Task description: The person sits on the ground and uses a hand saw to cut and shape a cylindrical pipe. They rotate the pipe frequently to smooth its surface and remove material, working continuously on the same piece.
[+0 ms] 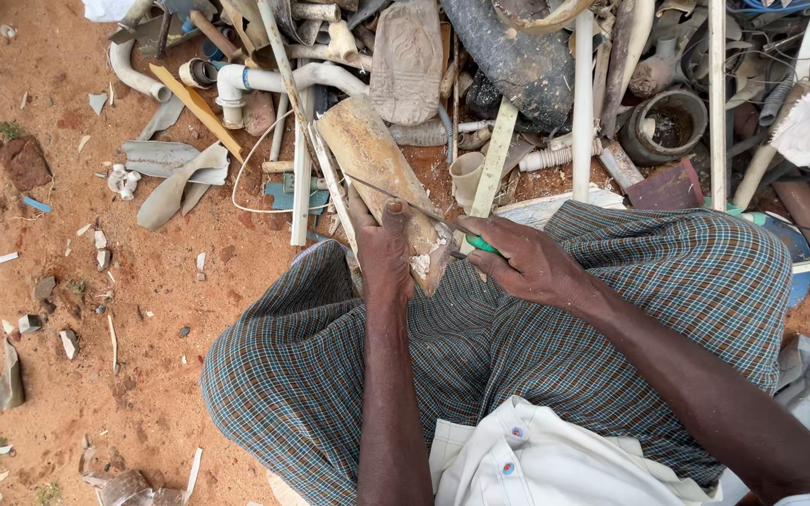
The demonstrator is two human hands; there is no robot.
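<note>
left hand point(382, 248) pins pipe piece point(382, 178); right hand point(522, 262) clasps green-handled knife point(466, 239) against it.

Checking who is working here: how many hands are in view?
2. The left hand steadies a dirty pipe piece over the lap; the right hand grips a green-handled tool beside it. No other person's hands show.

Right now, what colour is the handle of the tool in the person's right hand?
Green, seen in the head view: the handle peeks from the right hand.
</note>
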